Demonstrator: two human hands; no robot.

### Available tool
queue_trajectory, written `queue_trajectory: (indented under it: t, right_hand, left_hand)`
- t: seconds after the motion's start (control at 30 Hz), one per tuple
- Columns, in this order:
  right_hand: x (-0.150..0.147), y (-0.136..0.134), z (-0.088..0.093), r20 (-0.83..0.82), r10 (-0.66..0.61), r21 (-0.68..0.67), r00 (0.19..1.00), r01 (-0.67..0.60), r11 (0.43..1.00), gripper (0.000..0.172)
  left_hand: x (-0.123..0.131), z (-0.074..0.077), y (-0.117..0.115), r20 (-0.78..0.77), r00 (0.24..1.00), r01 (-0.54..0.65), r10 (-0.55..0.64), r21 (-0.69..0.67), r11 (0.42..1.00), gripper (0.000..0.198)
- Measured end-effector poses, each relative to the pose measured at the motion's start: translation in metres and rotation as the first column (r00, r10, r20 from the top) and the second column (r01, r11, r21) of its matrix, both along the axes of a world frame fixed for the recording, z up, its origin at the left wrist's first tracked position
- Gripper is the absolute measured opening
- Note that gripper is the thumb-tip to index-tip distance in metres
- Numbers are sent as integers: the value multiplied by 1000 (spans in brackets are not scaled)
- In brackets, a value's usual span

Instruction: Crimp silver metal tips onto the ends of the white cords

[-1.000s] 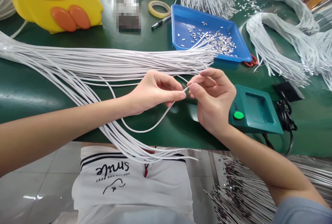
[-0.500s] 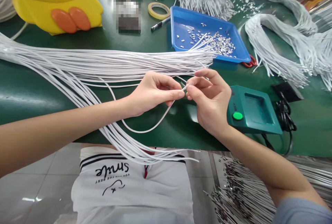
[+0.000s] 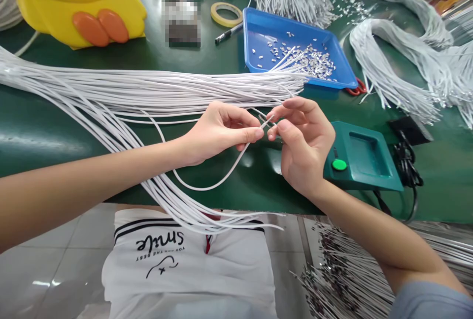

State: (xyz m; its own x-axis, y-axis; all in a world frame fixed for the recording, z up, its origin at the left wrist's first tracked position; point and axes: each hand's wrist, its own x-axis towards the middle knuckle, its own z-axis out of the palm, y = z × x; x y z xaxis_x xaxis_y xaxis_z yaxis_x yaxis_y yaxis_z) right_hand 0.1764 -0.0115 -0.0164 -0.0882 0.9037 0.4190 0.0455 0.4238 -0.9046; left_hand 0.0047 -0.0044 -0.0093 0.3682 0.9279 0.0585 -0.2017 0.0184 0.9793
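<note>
My left hand (image 3: pixel 221 132) pinches a thin white cable (image 3: pixel 201 189) close to its end, between thumb and forefinger. Beyond the fingertips the cable's tip appears split into two short strands. The cable loops down below the left hand and back up to the left. Right beside the tip is my right hand (image 3: pixel 308 144), its thumb and fingers apart and curved, with nothing plainly held. Behind both hands lies a thick bundle of white cables (image 3: pixel 177 87). A smaller group of cables (image 3: pixel 162 193) passes under the left forearm and over the table's front edge.
A blue tray (image 3: pixel 256 26) holds many small metal pieces. A green device with a bright green button (image 3: pixel 339 165) sits right of my right hand. Yellow tape (image 3: pixel 226 15), a pen (image 3: pixel 228 34) and a yellow duck-shaped object (image 3: pixel 129 18) are behind. More cable bundles lie right.
My right hand has drawn slightly right, away from the cable tip, and its thumb and fingers have parted. The left hand keeps its pinch in the same place.
</note>
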Motion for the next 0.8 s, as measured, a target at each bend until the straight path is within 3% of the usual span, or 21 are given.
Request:
queue_trajectory:
  t: [0.17,0.3,0.47,0.67,0.8]
  right_hand:
    - [-1,2,0,20,-39,-35,999,40,999,22]
    - [-1,4,0,-27,0,-31,1000,-1,1000,24]
    - [-2,3,2,37,26,-61,999,-23,998,24]
    - [-1,0,2,24,-9,-34,1000,10,999,15]
    - [-2,0,3,64,34,-43,997,-31,999,21]
  left_hand:
    - [-1,1,1,-22,1000,22,-21,13,1000,34]
    - [-1,0,2,13,1000,25,-26,16,1000,31]
    - [-1,0,2,27,998,47,-48,30,998,31]
    - [-1,0,2,-18,1000,9,-8,27,1000,32]
    - [-2,-2,1,-26,1000,3,-3,13,1000,36]
